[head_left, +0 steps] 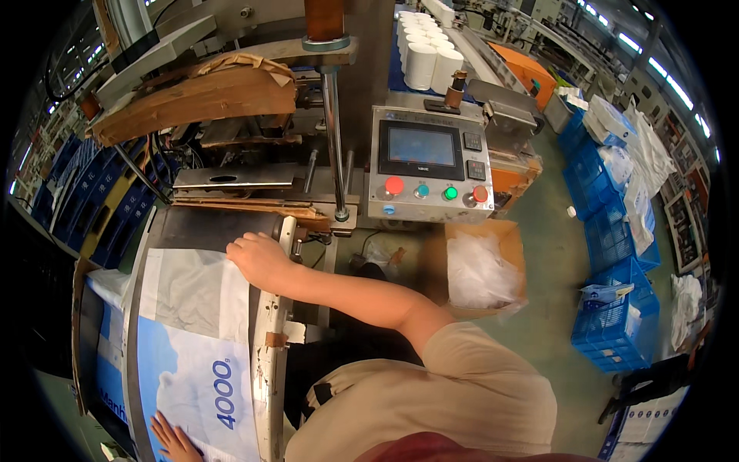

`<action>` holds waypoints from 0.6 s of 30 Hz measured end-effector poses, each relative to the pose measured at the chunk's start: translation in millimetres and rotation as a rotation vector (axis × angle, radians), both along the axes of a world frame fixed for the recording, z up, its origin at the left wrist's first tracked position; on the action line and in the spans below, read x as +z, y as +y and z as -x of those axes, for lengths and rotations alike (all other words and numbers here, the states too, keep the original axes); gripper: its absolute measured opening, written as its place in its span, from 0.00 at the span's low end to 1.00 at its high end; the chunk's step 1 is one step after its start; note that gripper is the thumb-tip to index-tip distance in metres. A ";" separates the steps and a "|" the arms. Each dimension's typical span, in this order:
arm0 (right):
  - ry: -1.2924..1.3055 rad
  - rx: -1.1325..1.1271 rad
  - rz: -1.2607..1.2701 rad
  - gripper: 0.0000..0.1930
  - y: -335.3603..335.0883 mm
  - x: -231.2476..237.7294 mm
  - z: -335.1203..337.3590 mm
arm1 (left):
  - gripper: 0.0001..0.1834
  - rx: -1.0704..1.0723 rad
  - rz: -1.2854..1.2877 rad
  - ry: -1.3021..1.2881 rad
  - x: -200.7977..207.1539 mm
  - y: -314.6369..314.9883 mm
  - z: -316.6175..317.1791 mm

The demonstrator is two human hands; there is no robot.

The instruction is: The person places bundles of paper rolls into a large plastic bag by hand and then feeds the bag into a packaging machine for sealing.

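Observation:
A printed plastic bag (202,369), white and blue with a clear greyish upper end, lies flat along the dark conveyor belt on the left. My right hand (260,262) is at the far right corner of this clear end, its fingers bent and closed on the bag's edge; the thumb is hidden. Lower down, my left hand (174,440) rests on the blue part with its fingers spread. Beyond the bag stands a press-like machine with a metal bar (231,179) and worn brown boards (200,104).
A control box (431,165) with a screen and coloured buttons stands right of the machine. Below it sits a cardboard box (514,254) of clear plastic. White rolls (422,65) stand behind. Blue crates (616,331) line the right side. A white rail (269,362) edges the belt.

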State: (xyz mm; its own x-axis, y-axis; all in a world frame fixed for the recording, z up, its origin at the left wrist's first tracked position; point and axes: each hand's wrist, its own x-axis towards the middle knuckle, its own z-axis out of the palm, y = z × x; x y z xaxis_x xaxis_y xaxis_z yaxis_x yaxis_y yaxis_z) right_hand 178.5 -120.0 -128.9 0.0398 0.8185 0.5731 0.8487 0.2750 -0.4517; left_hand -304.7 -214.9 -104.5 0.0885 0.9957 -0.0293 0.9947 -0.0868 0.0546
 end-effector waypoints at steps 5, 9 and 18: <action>0.154 -0.006 0.060 0.06 7.7 -2.8 15.9 | 0.32 -0.119 -0.015 0.297 -38.6 3.2 123.2; 0.054 0.008 0.052 0.08 5.0 -4.8 19.8 | 0.31 -0.373 -0.198 0.370 -18.6 58.0 72.3; -0.021 0.048 -0.123 0.09 6.7 -10.1 16.4 | 0.32 -0.983 -0.251 -0.400 30.9 174.7 -264.9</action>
State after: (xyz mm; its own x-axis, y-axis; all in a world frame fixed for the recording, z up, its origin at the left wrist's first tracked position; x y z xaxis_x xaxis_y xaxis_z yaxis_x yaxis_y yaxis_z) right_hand 162.2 -113.3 -139.0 -0.0108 0.7424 0.6698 0.8424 0.3676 -0.3940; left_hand -39.8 -40.2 -73.6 0.8069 0.4579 0.3731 0.3985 -0.8883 0.2283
